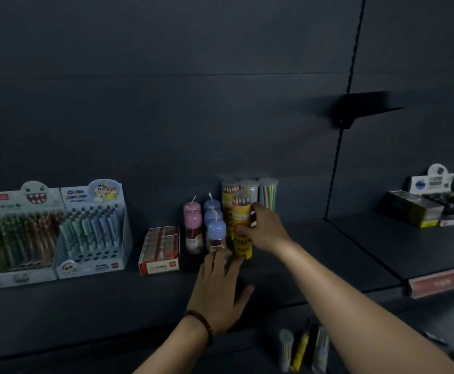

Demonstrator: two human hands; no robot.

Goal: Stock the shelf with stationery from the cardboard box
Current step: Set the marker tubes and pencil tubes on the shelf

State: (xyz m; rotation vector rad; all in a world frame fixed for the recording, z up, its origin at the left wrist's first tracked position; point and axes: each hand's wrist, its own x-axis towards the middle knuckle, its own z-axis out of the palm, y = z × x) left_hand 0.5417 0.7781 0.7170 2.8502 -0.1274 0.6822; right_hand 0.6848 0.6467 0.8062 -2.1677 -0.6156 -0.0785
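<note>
Grips the yellow coloured-pencil tube (243,247) with the right hand (265,232), thumb and fingers curled round its middle. Holds it upright, base on the dark shelf (328,255), right against a second yellow tube behind. Label partly covered by the thumb, only "COLO" readable.

Lays the left hand (219,282) flat on the shelf, fingers straight and spread, holding nothing. Fingertips at the foot of the front blue-capped tube (216,233); cannot tell whether touching.

Behind that, 2 more blue caps, with 2 pink-capped tubes (192,220) alongside. At the very back, clear tubes (267,195), contents blurred.

Further left, a red carton (159,249) of small packs, then 2 pen display boxes (93,230); another item cut off at the frame edge.

Far right, dark boxes (414,209), cropped by the frame. Bottom of view, 3 slim tubes (301,349) on a lower level, too blurred to name.
</note>
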